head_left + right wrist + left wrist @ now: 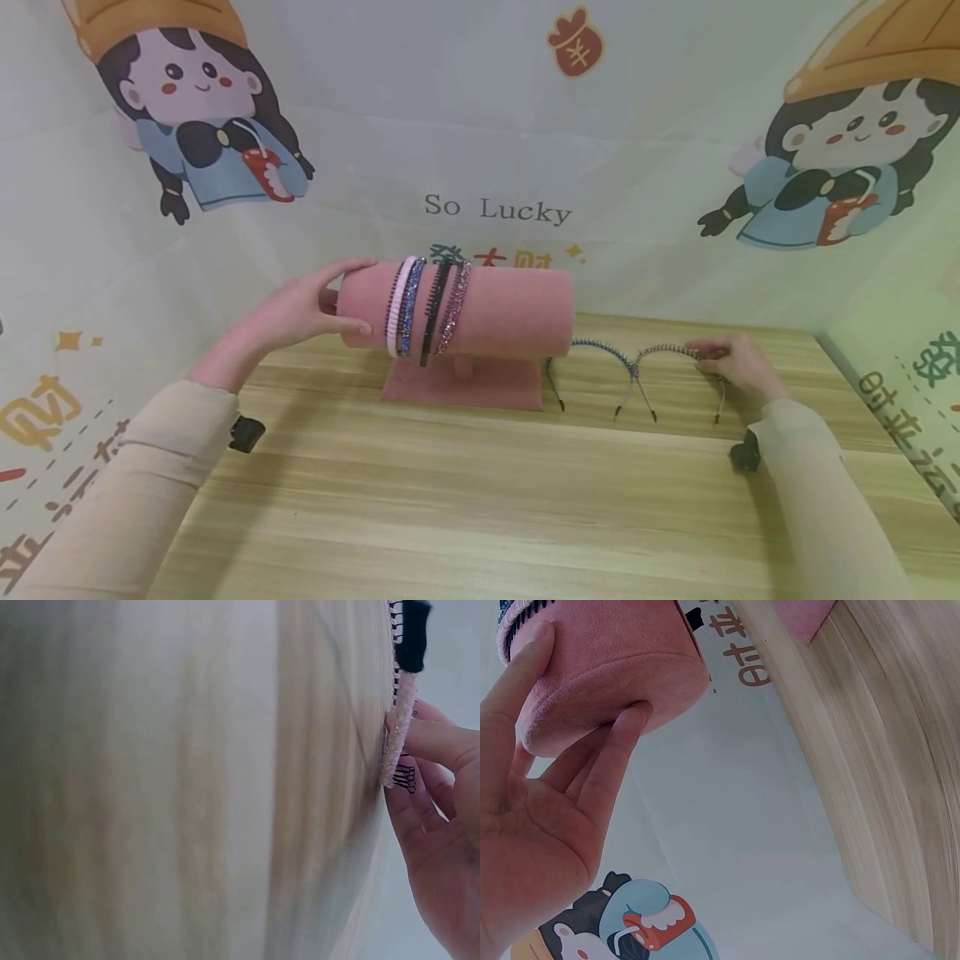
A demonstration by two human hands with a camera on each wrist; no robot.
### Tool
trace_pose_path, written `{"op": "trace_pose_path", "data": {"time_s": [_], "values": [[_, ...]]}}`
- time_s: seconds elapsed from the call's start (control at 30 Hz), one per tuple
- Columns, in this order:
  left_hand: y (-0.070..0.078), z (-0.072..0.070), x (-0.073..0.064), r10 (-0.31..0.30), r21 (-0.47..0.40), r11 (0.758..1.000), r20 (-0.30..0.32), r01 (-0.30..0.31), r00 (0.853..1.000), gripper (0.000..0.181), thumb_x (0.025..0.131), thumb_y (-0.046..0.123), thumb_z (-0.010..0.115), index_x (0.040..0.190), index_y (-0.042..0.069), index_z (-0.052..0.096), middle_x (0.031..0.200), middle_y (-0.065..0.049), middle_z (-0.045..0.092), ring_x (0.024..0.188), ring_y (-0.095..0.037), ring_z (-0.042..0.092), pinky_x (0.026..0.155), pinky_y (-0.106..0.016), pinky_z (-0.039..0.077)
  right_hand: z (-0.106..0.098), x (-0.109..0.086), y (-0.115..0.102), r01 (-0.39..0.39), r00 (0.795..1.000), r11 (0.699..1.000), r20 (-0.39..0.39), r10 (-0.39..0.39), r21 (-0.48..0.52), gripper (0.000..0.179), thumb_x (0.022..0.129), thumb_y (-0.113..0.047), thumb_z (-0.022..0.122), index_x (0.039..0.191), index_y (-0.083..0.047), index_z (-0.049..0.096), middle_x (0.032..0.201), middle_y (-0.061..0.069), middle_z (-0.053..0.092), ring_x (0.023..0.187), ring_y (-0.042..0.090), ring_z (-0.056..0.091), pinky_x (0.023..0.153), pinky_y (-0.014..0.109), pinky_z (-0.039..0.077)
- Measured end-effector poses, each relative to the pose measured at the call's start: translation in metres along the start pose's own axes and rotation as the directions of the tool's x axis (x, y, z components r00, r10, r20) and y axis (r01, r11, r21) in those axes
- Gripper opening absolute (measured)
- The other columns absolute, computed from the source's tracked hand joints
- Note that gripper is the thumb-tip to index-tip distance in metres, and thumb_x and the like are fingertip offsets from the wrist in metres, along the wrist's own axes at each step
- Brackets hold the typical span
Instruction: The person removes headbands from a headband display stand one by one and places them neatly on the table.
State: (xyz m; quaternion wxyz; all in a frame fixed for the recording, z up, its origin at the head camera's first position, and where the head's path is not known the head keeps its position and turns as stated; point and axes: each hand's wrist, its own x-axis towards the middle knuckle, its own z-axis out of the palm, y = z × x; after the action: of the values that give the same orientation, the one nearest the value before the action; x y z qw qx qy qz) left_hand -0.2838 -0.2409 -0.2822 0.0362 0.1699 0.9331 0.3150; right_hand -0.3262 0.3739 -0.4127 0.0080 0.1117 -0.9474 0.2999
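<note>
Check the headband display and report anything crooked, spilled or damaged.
Nothing looks spilled or broken. One slight oddity: on the pink roll, the black headband hangs lower at its front end than the blue glitter band and pink glitter band beside it, so the row looks uneven.

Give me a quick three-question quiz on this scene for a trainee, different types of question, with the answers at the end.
1. Multiple choice: what does the left hand grip?
A: the table
B: one end of the pink roll
C: the black headband

2. True or false: the right hand holds nothing.

3. Fill in the gap: ____ headbands sit over the pink roll.

Key: 1, B. 2, false: it pinches a sparkly headband off to the side of the roll. 3, four.
</note>
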Motion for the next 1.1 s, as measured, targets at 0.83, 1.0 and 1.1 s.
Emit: {"op": "trace_pose_path", "data": {"time_s": [0.83,1.0,1.1], "values": [[0.003,0.000,-0.002,-0.013,0.012,1.000,0.011,0.013,1.000,0.089,0.082,0.046,0.078,0.154,0.038,0.027,0.147,-0.014,0.052,0.124,-0.037,0.061,0.103,-0.060,0.046,-0.038,-0.001,-0.073,0.121,0.956,0.992,-0.273,-0.104,0.043,0.052,0.094,-0.025,0.069,0.141,-0.008,0.055,0.142,0.020,0.056,0.105,-0.001,0.049,0.086,0.023,0.042],[0.002,0.000,-0.002,-0.009,0.011,1.000,0.010,0.009,1.000,0.088,0.083,0.044,0.078,0.154,0.037,0.027,0.148,-0.014,0.051,0.124,-0.037,0.061,0.103,-0.059,0.046,-0.041,0.000,-0.099,0.144,0.939,0.989,-0.318,-0.128,0.027,0.050,0.092,-0.020,0.071,0.140,-0.013,0.057,0.141,0.013,0.058,0.111,0.016,0.053,0.087,0.022,0.042],[0.002,0.000,-0.002,-0.011,0.008,1.000,0.010,0.011,1.000,0.087,0.083,0.043,0.078,0.154,0.037,0.027,0.147,-0.015,0.052,0.124,-0.037,0.061,0.103,-0.060,0.046,-0.042,0.001,-0.116,0.172,0.928,0.985,-0.338,-0.157,0.014,0.049,0.092,-0.021,0.071,0.139,-0.015,0.057,0.141,0.012,0.059,0.112,0.019,0.054,0.088,0.021,0.042]]}}
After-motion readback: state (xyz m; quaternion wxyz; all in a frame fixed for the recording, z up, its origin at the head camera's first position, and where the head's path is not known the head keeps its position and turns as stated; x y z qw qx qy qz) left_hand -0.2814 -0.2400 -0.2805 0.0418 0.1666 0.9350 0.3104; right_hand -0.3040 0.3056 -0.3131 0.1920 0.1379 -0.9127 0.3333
